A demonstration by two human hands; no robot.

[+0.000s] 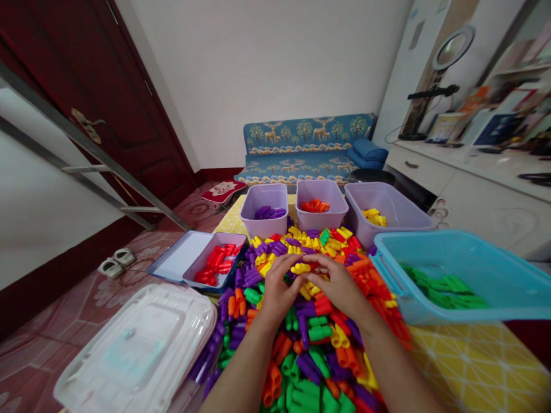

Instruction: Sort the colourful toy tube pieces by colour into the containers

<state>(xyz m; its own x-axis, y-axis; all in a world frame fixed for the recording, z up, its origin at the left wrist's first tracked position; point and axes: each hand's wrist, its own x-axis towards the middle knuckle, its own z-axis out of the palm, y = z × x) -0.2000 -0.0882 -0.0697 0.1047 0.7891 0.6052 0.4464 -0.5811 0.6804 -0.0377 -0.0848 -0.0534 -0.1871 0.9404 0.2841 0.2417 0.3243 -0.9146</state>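
Note:
Over a big heap of bullet-shaped plastic toy blocks in yellow, purple, green, orange and red, my two hands meet. Between their fingertips is a yellow bullet-shaped block. My left hand pinches it from the left, and my right hand closes on it from the right. The fingers partly cover the piece. Beyond the heap stand three lilac bins: one with purple blocks, one with orange blocks and one with yellow blocks. Green blocks lie in a blue tub to the right.
Red blocks fill part of an open case at the left. Stacked white lids lie at the front left. A yellow patterned cloth covers the table. Behind are a blue sofa and a white cabinet.

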